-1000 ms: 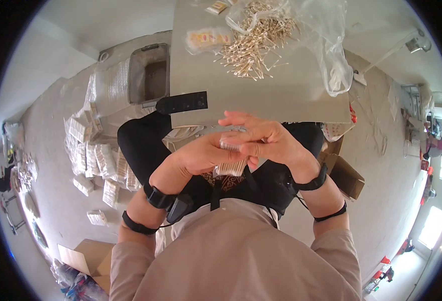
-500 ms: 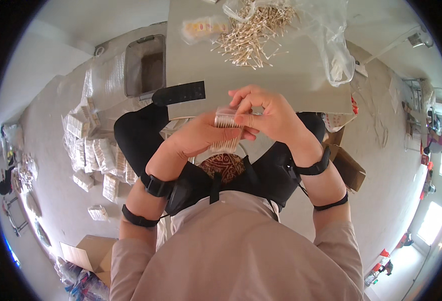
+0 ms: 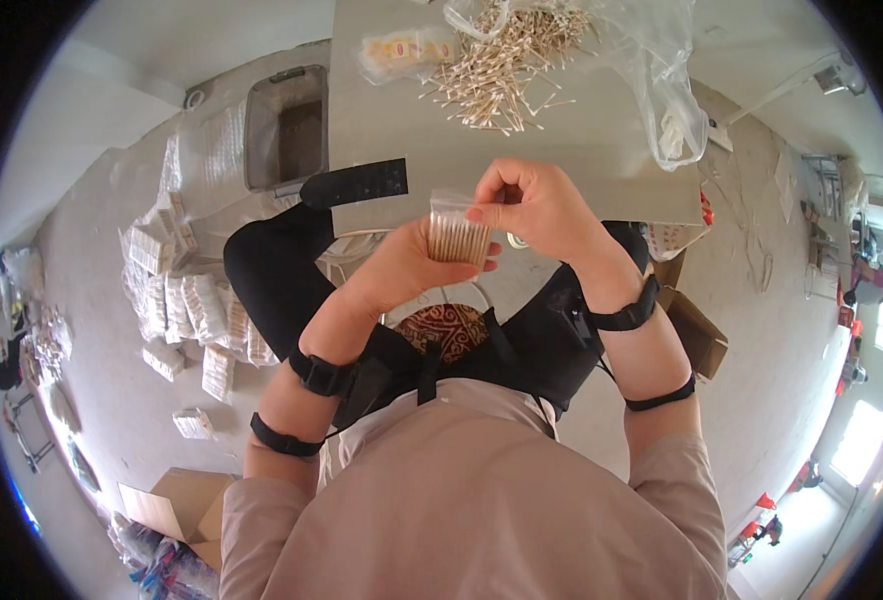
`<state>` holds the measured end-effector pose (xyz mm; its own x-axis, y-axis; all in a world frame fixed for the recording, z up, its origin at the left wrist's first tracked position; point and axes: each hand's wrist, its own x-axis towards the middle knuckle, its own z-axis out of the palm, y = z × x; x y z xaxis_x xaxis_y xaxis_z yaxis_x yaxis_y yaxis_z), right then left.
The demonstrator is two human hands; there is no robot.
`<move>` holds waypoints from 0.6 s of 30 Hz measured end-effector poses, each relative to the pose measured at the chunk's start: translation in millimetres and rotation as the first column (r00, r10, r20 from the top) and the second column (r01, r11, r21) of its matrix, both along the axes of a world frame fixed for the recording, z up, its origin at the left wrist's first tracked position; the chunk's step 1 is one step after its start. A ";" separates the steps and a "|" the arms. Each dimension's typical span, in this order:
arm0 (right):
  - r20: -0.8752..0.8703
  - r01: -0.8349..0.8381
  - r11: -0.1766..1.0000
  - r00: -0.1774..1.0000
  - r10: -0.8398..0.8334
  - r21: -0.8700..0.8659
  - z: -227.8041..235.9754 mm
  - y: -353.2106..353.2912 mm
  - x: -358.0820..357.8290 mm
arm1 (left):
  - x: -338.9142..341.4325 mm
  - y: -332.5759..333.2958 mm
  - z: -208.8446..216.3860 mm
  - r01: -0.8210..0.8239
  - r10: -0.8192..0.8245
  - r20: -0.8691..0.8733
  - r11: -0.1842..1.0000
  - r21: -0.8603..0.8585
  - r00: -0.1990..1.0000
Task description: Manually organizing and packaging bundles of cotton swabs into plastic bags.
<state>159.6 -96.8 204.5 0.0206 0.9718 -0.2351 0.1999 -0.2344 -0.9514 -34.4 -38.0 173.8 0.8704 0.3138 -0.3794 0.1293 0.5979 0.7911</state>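
A clear plastic bag of cotton swabs (image 3: 458, 238) is held above my lap, just in front of the table edge. My left hand (image 3: 413, 258) wraps around its lower part, with the fingers behind it and the thumb across the front. At the bag's top right edge my right hand (image 3: 533, 208) pinches the clear plastic between thumb and curled fingers. The swabs stand side by side inside, white tips up. Farther off, a loose heap of cotton swabs (image 3: 506, 70) lies on the grey table (image 3: 561, 175).
A packet with yellow print (image 3: 401, 52) and a clear plastic bag (image 3: 661, 90) flank the heap. Left of the table is a grey bin (image 3: 289, 130). Several packed swab bundles (image 3: 196, 305) are piled on the floor. Cardboard boxes stand at lower left (image 3: 186, 505) and right (image 3: 696, 335).
The bag has turned more upright, its swabs facing up more plainly. My right fingers have curled in from a spread pose and now grip the bag's top edge.
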 end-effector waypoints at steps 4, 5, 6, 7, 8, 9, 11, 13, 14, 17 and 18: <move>0.035 0.027 1.000 0.999 -0.027 0.006 -1.2 4.2 -1.2 | -1.1 -3.7 -1.3 -0.035 0.036 -0.013 0.999 0.029 0.999; 0.011 0.038 0.999 0.999 -0.038 0.008 -1.1 4.9 -0.7 | -1.4 -3.9 -3.5 -0.036 0.036 -0.013 0.999 0.029 0.999; -0.012 0.050 0.999 0.999 -0.050 0.009 -1.0 5.4 -0.6 | -1.6 -4.4 -7.6 -0.038 0.039 -0.018 0.998 0.052 0.999; -0.011 0.051 0.999 0.999 -0.051 0.008 -0.4 5.6 -1.3 | -0.9 -4.7 -10.3 -0.038 0.040 -0.021 0.997 0.074 0.999; -0.030 0.069 0.997 0.997 -0.068 0.032 0.1 6.2 -2.8 | -0.3 -4.5 -11.2 -0.038 0.040 -0.020 0.997 0.073 0.999; -0.050 0.088 0.995 0.995 -0.085 0.055 0.8 6.5 -3.5 | 0.3 -4.0 -11.9 -0.020 0.022 -0.027 0.995 0.095 0.999; -0.016 0.019 1.000 1.000 -0.018 0.025 3.0 7.7 -2.4 | -0.4 -2.9 -13.4 -0.004 0.009 -0.036 0.993 0.119 0.999; 0.018 -0.047 0.999 0.999 0.047 -0.008 0.9 8.8 -0.8 | -0.6 -2.2 -15.2 0.010 -0.008 -0.031 0.996 0.086 0.999; 0.058 -0.053 0.999 0.997 0.053 -0.005 -3.6 9.0 0.4 | -0.2 -2.0 -16.5 0.012 -0.009 -0.031 0.996 0.085 0.999; 0.043 -0.023 0.999 0.999 0.025 -0.046 -7.1 14.6 1.0 | -1.6 -0.7 -21.6 -0.009 0.009 0.005 0.999 0.033 1.000; -0.009 0.013 0.996 1.000 -0.013 -0.091 -7.6 16.8 0.5 | -3.1 0.0 -23.6 -0.020 0.022 -0.025 0.997 0.070 0.999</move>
